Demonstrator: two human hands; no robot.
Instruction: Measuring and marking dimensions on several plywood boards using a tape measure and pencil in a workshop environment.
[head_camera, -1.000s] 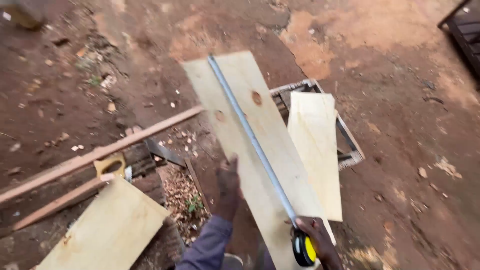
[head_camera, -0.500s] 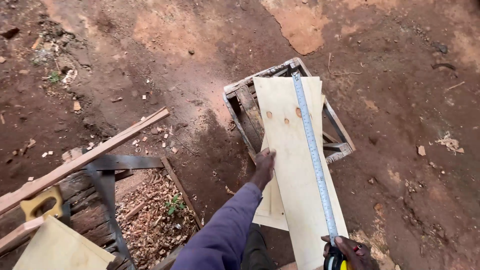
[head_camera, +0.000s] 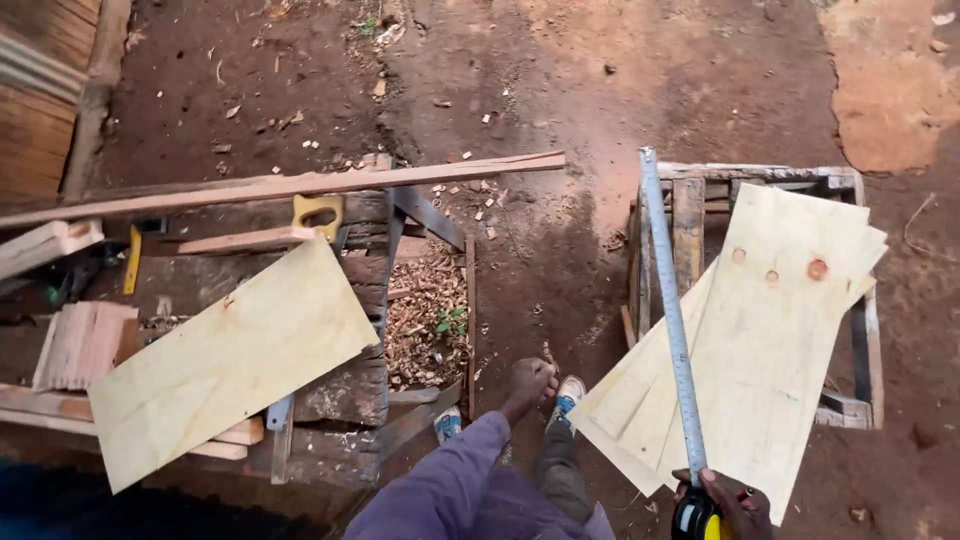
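Observation:
My right hand (head_camera: 735, 500) grips a yellow and black tape measure (head_camera: 695, 518) at the bottom edge. Its metal blade (head_camera: 668, 300) runs up and away, past the left side of several pale plywood boards (head_camera: 780, 330). The boards lie stacked on a low wooden frame (head_camera: 865, 340) on the ground. My left hand (head_camera: 527, 385), in a purple sleeve, hangs with curled fingers over the dirt between the workbench and the boards, touching nothing. My shoes (head_camera: 565, 395) show below it.
A rough workbench (head_camera: 330, 390) at left carries a plywood sheet (head_camera: 225, 365), a handsaw with a yellow handle (head_camera: 320, 212), a long wooden strip (head_camera: 290, 185) and stacked timber (head_camera: 85, 340). Wood shavings (head_camera: 425, 320) lie beside it. Red dirt surrounds everything.
My left hand has come off the plywood boards and now hangs free. The view has swung left, bringing the workbench into sight. The tape stays extended in my right hand.

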